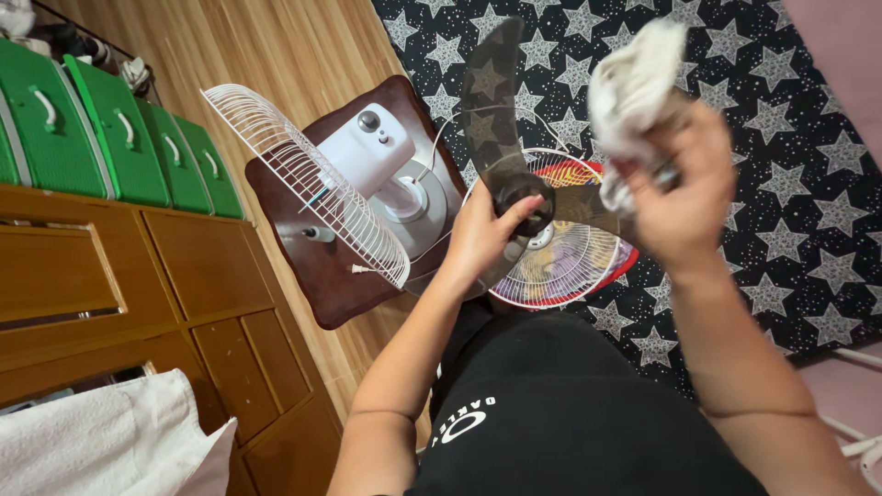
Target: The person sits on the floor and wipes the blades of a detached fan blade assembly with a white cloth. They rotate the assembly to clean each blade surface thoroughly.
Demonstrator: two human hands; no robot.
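Note:
My left hand (480, 241) grips the round hub of a dark, see-through fan blade (494, 101), held up above my lap. My right hand (684, 188) is closed on a crumpled white cloth (634, 84), pressed near one of the blade's wings; it is blurred. Below the blade lies a white wire fan guard with a red rim (568, 266) on a black rug with stars. To the left the white fan body (372, 152) with its rear wire guard (303, 179) rests on a dark brown wooden board (317, 276).
A wooden chest of drawers (138, 285) stands at the left with green cases (119, 138) behind it and a white towel (110, 441) on its near end. The star rug (790, 220) covers the floor at right; wood flooring (276, 46) runs past the fan.

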